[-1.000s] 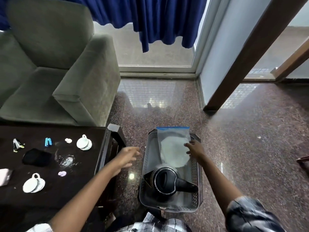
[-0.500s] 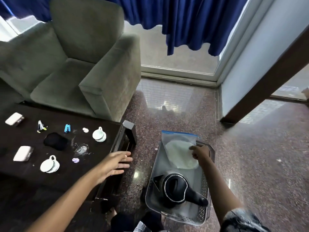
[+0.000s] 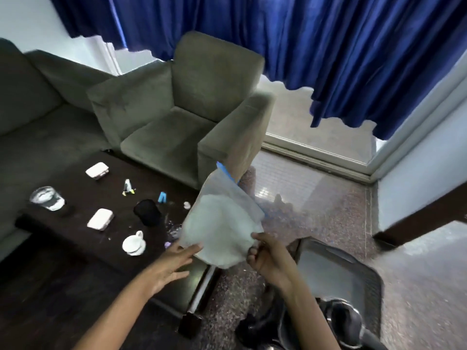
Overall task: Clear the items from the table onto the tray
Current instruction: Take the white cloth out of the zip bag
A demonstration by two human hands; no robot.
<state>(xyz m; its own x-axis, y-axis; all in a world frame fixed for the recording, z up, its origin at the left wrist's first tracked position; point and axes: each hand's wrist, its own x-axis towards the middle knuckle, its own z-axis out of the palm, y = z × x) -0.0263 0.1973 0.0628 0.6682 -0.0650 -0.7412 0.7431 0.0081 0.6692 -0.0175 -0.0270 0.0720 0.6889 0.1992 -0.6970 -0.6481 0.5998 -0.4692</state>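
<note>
A blue curtain (image 3: 328,46) hangs across the back, above a grey-green sofa (image 3: 38,109) and a matching armchair (image 3: 182,109). In front of them stands a dark table (image 3: 63,248), and to its right, on the speckled floor (image 3: 316,198), lies a grey tray (image 3: 336,269) with perforated sides. A clear zip bag (image 3: 222,223) with a blue seal, holding something flat, round and white, is held up in the air between the table's end and the tray, touching neither. A black kettle (image 3: 343,322), blurred, sits in the near end of the tray. The right hand (image 3: 267,258) has its fingers curled and pinches the bag's lower right corner. The left hand (image 3: 171,263) is spread with straight fingers, its fingertips (image 3: 194,248) meeting the bag's lower left edge. On the table lie a glass of water (image 3: 46,198), two pink cases (image 3: 97,171) (image 3: 100,219), a black pouch (image 3: 147,212), a white cup on a saucer (image 3: 134,245), a blue clip (image 3: 162,197) and a few smaller bits too small to tell.
</note>
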